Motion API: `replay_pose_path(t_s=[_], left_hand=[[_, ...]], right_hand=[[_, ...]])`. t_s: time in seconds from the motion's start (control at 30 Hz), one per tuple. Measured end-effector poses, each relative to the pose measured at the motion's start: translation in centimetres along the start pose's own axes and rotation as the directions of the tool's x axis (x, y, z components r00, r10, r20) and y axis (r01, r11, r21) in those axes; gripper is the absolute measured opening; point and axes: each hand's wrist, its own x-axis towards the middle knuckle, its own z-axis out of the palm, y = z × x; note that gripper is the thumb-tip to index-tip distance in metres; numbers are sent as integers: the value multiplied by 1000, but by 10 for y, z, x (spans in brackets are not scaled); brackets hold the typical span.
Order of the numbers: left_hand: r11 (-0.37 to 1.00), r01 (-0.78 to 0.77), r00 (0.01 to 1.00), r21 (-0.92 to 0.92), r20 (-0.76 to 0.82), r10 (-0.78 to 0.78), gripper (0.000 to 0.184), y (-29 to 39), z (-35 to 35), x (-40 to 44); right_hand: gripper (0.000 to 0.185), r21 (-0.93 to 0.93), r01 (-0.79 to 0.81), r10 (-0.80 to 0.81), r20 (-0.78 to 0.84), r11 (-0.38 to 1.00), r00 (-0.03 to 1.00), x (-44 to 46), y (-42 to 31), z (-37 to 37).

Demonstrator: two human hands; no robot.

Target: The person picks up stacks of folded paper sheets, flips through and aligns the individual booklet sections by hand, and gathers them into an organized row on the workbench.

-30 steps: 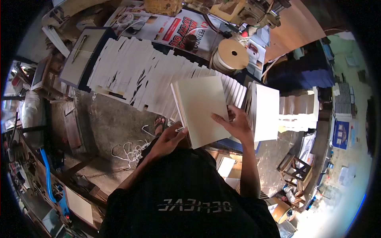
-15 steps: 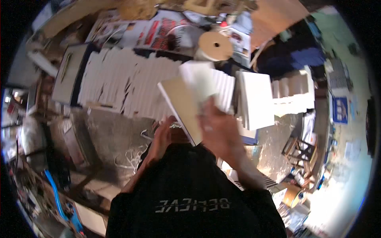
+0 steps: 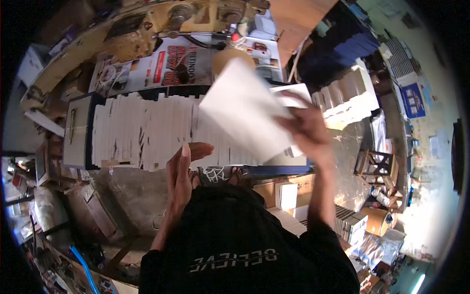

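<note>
Your right hand (image 3: 310,128) grasps the pale book block (image 3: 242,110), tilted and extending left of its fingers. Your left hand (image 3: 182,169) is empty, fingers extended. Step judged: carrying; next move calls for steady control

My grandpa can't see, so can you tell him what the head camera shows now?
The right hand holds what looks like a white book, blurred, by a long row of books; the open left hand is empty.

Both arms (image 3: 321,193) out front!
Left hand (image 3: 181,169) open, digits parted; right hand (image 3: 311,130) (blurred, that one) curled in a grip.
</note>
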Motion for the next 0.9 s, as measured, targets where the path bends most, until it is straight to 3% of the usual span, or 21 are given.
replay_pose_path(t_s=[0.07, 0.17, 0.23, 0.3, 0.37, 0.43, 0.47, 0.5, 0.57, 0.6, 0.63, 0.7, 0.77, 0.8, 0.83, 0.9], left_hand=[[998, 59, 997, 1, -43, -59, 60, -11, -12, -6], [989, 145, 972, -5, -185, -144, 54, -25, -32, -18], [993, 97, 977, -73, -182, -109, 43, -44, -42, -21], [995, 91, 972, -47, -213, -99, 37, -32, -37, -21], [996, 85, 972, -24, -218, -88, 30, -26, -34, -19], [988, -19, 991, 151, -132, 39, 21, -26, -27, -12], [965, 112, 982, 236, -176, -71, 17, -15, -22, -10], [971, 98, 989, 216, -128, -71, 17, -14, -16, -6], [943, -66, 992, 325, -79, 96, 17, -17, 1, 2], [944, -24, 1000, 329, 18, 19, 16, -3, 13, 8], [949, -41, 997, 313, 68, 21, 16, -11, 29, 14], [989, -61, 945, 137, 326, 13, 21, -37, 67, 17], [992, 113, 859, -56, 508, -69, 44, -62, 115, 19], [956, 292, 843, -21, 479, -247, 66, -70, 138, 20], [960, 264, 853, -91, 487, -188, 63, -64, 160, 26], [960, 231, 861, -160, 494, -125, 60, -65, 203, 33]], right_hand=[[46, -65, 92, -103, -204, 994, 974, -14, -11, -29], [41, -402, 7, -204, -449, 915, 870, -32, -41, -44], [44, -688, -52, -398, -478, 724, 783, -46, -44, -38], [49, -826, -74, -557, -440, 559, 705, -52, -12, -31], [53, -751, -147, -402, -495, 644, 770, -56, 11, -4], [56, -777, -280, -20, -352, 564, 936, -69, 59, 6], [56, -862, -139, -216, -273, 488, 938, -70, 76, 17], [57, -933, -33, -389, -181, 358, 903, -72, 80, 24], [60, -782, -146, -133, -281, 606, 951, -69, 58, 13], [61, -706, -100, -145, -278, 701, 950, -63, 51, -1], [62, -613, -31, -170, -267, 789, 949, -53, 47, -14], [49, -699, -59, -238, -320, 712, 917, -45, 65, -57], [49, -665, -310, -34, -450, 680, 892, -41, 63, -87], [49, -668, -303, -41, -447, 680, 893, -40, 88, -109], [49, -580, -375, 190, -355, 724, 915, -44, 129, -138], [48, -495, -458, 398, -229, 739, 889, -44, 139, -149]])
